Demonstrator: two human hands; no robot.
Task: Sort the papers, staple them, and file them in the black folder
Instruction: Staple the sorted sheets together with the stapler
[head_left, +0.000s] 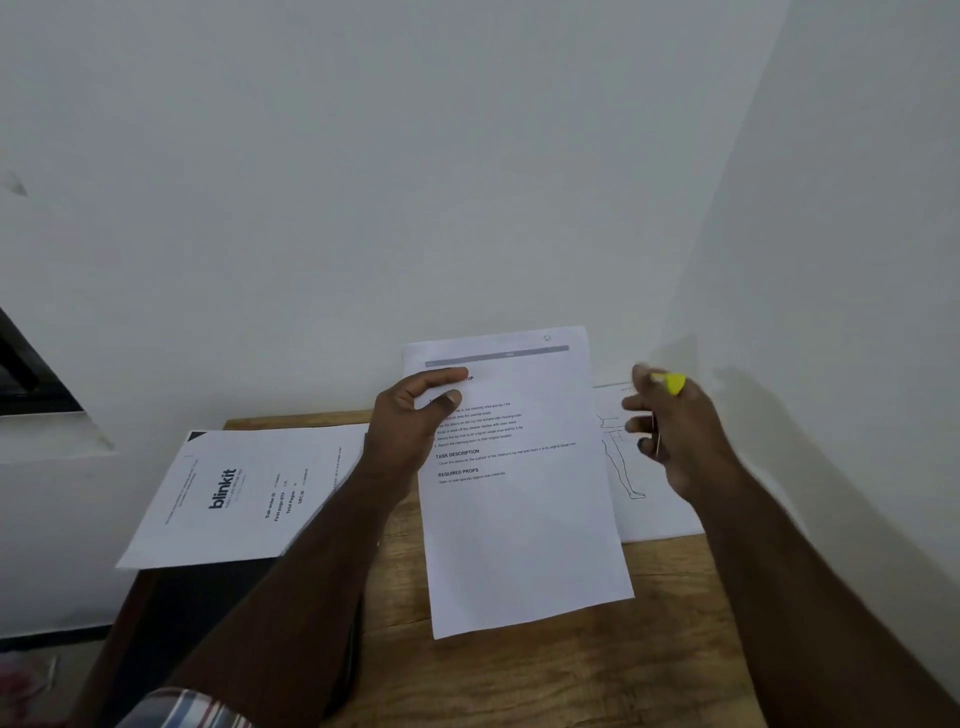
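Striped sleeve cloth (189, 709) shows at the bottom edge, on the left forearm that reaches up across the wooden tabletop (545, 675). At its end the left hand (410, 421) grips a white printed sheet (519, 493) by its upper left part, thumb on the printed face and fingers curled behind, so the sheet stands raised and tilted above the tabletop. Headings on it read "TASK DESCRIPTION" and "REQUIRED PROPS".

Right of that sheet, apart from it, the right hand (675, 431) hovers with fingers curled round a small stapler (670, 387) with a yellow tip and a metal part; the hand is blurred, so the exact hold is unclear. Beneath the right hand lies a paper with a line drawing of a figure (639, 499), flat against the wall.

Left of the left hand, a "blinkit" paper (234, 499) lies turned sideways on a dark folder (208, 597) that juts past the tabletop's left edge.
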